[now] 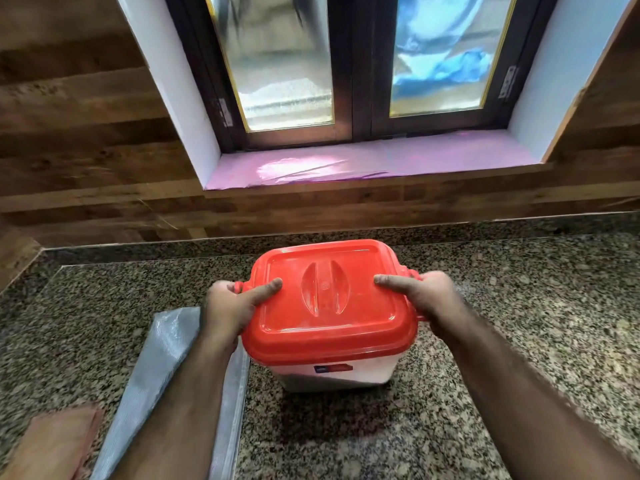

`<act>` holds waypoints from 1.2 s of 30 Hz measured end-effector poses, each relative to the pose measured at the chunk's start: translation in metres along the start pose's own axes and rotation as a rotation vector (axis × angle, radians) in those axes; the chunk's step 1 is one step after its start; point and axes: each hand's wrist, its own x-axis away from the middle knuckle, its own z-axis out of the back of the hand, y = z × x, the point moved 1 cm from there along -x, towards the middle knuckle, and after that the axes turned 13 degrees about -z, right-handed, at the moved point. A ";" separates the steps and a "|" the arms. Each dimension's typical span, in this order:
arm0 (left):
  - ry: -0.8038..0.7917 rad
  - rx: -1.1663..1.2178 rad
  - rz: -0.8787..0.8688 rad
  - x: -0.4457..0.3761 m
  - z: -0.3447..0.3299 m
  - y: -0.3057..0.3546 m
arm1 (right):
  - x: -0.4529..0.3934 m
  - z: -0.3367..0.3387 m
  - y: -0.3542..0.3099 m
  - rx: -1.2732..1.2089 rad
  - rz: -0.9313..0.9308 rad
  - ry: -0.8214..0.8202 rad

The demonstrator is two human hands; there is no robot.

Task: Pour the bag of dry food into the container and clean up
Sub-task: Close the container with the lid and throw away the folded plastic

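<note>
Container with red lid stands on the granite bench, clamped between my hands: left hand and right hand wrap the side latches, thumbs pressing the lid top. Just beside my left forearm, the flattened silver bag lies on the bench. An unevenly seated lid could pop loose, spilling dry food if I lift.

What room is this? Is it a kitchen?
Probably a kitchen, yes. There is a speckled stone counter under a window, and two hands, the left hand and the right hand, hold a food container with a red lid on it.
</note>
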 end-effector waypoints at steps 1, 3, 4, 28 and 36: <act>0.064 -0.253 -0.084 0.002 0.000 0.002 | 0.008 -0.004 -0.003 0.173 0.066 0.161; 0.152 -0.602 -0.228 0.010 -0.006 0.012 | 0.026 -0.020 -0.008 0.610 0.197 0.494; 0.171 -0.730 -0.268 0.015 -0.012 0.018 | 0.033 -0.028 -0.009 0.778 0.256 0.596; 0.134 -0.365 -1.330 0.004 -0.045 -0.036 | -0.032 -0.035 0.059 0.492 1.485 0.684; -0.084 -0.552 -1.123 -0.085 -0.075 0.007 | -0.102 -0.031 -0.010 0.582 1.340 0.682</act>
